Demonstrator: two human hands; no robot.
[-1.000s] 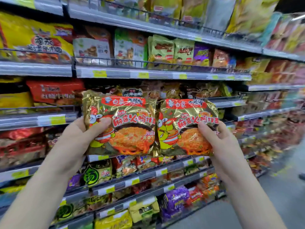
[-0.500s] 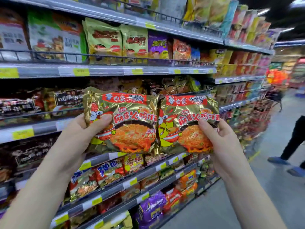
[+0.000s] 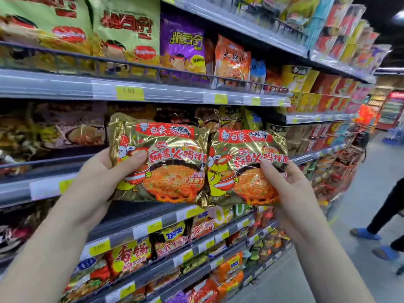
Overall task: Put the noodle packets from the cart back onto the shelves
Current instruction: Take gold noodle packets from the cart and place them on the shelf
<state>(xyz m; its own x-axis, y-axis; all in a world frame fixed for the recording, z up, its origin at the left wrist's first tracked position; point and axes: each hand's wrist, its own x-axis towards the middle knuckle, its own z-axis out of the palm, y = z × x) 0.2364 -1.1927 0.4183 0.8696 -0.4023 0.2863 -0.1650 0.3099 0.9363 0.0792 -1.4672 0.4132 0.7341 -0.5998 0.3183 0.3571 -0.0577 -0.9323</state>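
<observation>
Holding two crinkled gold foil noodle packets side by side in front of the shelving, the person has one in each hand. The left hand [image 3: 102,180] pinches the left gold packet [image 3: 168,149] at its left edge, with the thumb pressed on the printed front and the fingers curled behind. The right hand [image 3: 290,193] grips the right gold packet [image 3: 247,154] at its lower right part, thumb on the front beside the noodle picture, fingers hidden behind. The two packets touch along their inner edges. Both are up in the air, level with the grey metal shelf [image 3: 15,190] that carries brown and dark packets, and they do not rest on it. The upper shelf [image 3: 54,86] bears pale green packets [image 3: 126,29] and a purple packet [image 3: 182,44] behind a wire rail, with a yellow price tag [image 3: 129,92] on its front strip. At the far right of the aisle, another person's dark trouser leg [image 3: 389,206] and blue slippers [image 3: 365,234] show on the grey floor [image 3: 349,270]
</observation>
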